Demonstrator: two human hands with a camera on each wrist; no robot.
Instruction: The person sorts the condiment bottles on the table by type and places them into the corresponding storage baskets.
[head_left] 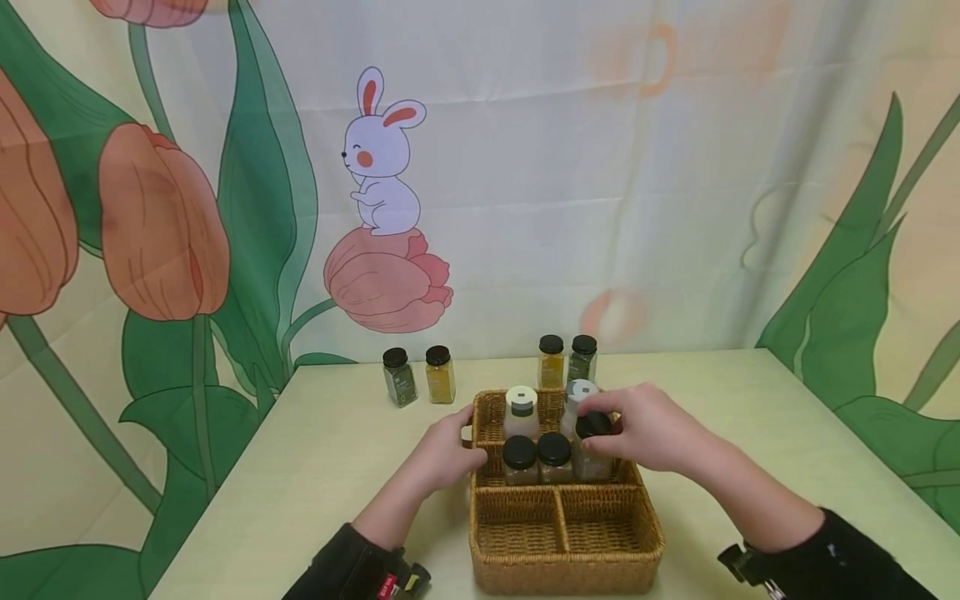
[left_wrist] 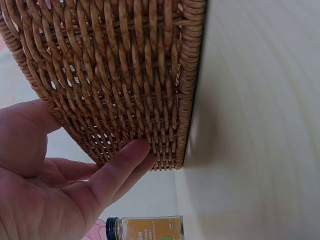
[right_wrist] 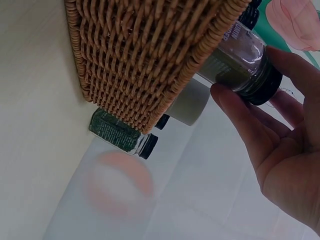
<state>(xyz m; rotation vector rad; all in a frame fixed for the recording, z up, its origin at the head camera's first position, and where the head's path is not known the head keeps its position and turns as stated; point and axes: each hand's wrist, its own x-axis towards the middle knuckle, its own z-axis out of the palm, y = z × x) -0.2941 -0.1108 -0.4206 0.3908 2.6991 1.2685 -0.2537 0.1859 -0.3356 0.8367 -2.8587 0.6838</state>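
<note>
Tulip-printed cloth (head_left: 510,208) hangs behind the pale tabletop (head_left: 322,433). My left hand (head_left: 446,450) pinches the wicker basket (head_left: 566,575) by its side; my right hand (head_left: 652,429) clasps a black-capped jar (head_left: 592,464) at the middle compartment's (head_left: 490,477) right end, likely slick, breakable glass, best held just below its cap

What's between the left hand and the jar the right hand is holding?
In the head view: the left side of the woven basket, then two black-lidded jars side by side in its middle row.
</note>
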